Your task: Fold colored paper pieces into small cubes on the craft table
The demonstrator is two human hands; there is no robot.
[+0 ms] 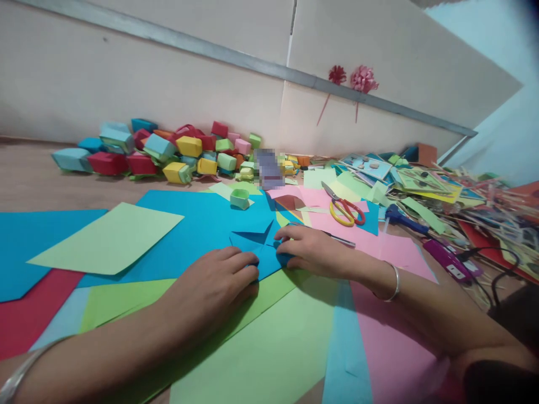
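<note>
A folded piece of blue paper (252, 238) with raised flaps lies on top of the coloured sheets before me. My left hand (225, 275) presses on its near left side, fingers bent and close together. At its right edge, my right hand (311, 249) pinches the paper between thumb and fingers; the fingertips partly hide the fold. Beyond them sits a small light green paper box (240, 198). Scissors (346, 209) with one yellow and one red handle lie past my right hand, and a thin dark pen-like tool (339, 239) lies just behind it.
Small coloured paper boxes (189, 147) are piled along the wall. A pale green sheet (109, 238) rests on large blue paper at left. To the right are a blue glue gun (406, 219), a purple power strip (450, 261) with cables, and heaped cards and sticks (433, 182).
</note>
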